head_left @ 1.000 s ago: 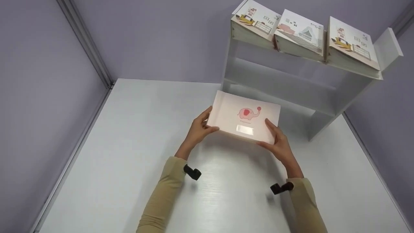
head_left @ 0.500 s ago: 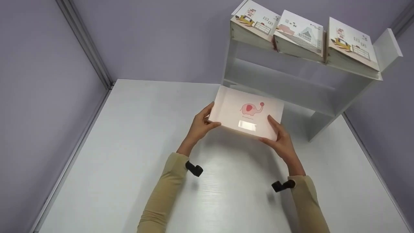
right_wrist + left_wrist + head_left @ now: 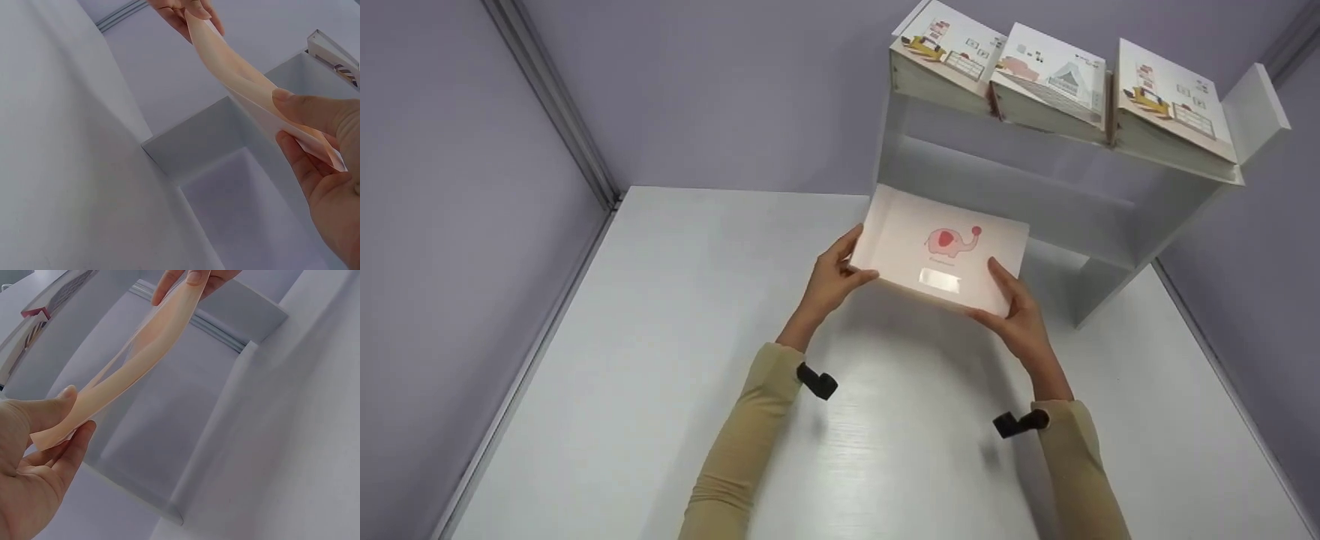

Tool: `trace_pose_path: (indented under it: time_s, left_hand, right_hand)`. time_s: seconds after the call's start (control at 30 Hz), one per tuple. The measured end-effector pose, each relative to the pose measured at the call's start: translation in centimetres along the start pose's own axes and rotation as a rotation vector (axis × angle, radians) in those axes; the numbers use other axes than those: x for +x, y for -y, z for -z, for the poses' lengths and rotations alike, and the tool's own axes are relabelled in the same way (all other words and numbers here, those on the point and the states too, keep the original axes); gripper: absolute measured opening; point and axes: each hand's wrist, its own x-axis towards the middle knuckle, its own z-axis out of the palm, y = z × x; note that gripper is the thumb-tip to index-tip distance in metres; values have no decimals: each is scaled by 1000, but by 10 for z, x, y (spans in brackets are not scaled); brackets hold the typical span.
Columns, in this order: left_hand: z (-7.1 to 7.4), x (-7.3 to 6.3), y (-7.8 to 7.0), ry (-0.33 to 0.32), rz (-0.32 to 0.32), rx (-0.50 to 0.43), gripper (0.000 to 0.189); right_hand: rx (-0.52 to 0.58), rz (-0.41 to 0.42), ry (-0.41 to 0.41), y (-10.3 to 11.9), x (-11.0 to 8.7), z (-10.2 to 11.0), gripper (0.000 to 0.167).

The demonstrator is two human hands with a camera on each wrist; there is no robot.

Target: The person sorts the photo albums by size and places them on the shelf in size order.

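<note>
A pale pink book (image 3: 907, 240) with an elephant printed on its cover is held up above the table, in front of the white shelf unit (image 3: 1110, 296). My left hand (image 3: 831, 276) grips its left edge, thumb on the near side. At the lower right corner my right hand (image 3: 1018, 315) pinches it, the forefinger lying on the cover. The left wrist view shows the book's page edge (image 3: 126, 374) bowed, with thumb and fingers on either side. From the right wrist, the same block of pages (image 3: 225, 64) curves between both hands.
Three picture books, a left one (image 3: 952, 49), a middle one (image 3: 1054, 75) and a right one (image 3: 1174, 97), lean on the shelf's top. A white end panel (image 3: 1256, 112) stands right of them. Purple-grey walls (image 3: 735, 90) enclose the white table (image 3: 607, 375).
Both hands have carried the book away from me and slightly to the right, closer to the shelf unit. Their hold on it looks the same. The books on top stay put.
</note>
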Motion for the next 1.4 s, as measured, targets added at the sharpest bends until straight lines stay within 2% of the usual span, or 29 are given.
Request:
trace_pose_path:
  time_s: [0.2,0.33,0.47,0.67,0.87,1.03,1.13,1.33,1.4]
  left_hand:
    - [-3,10,-4,-1,-14,11,74]
    - [-4,15,-3,11,-19,-14,74]
    - [-4,17,0,19,-15,-41,73]
    - [-4,18,4,18,-37,-53,72]
    - [-5,22,0,13,-62,-51,71]
    - [-6,28,-3,1,-46,-44,70]
    - [-7,32,1,-17,-22,-57,69]
    - [-9,42,29,-73,0,-64,69]
    - [-9,43,27,-71,10,-77,69]
  right_hand:
    - [-12,-9,-20,1,5,5,81]
    - [32,4,-25,1,7,7,81]
    - [89,18,-27,1,7,7,82]
    - [86,28,-39,1,5,5,81]
    - [84,13,-53,4,6,6,80]
    - [94,11,-65,7,11,8,78]
    - [102,9,-66,7,14,8,77]
    - [129,22,-75,6,17,7,76]
    - [137,36,-79,6,19,8,77]
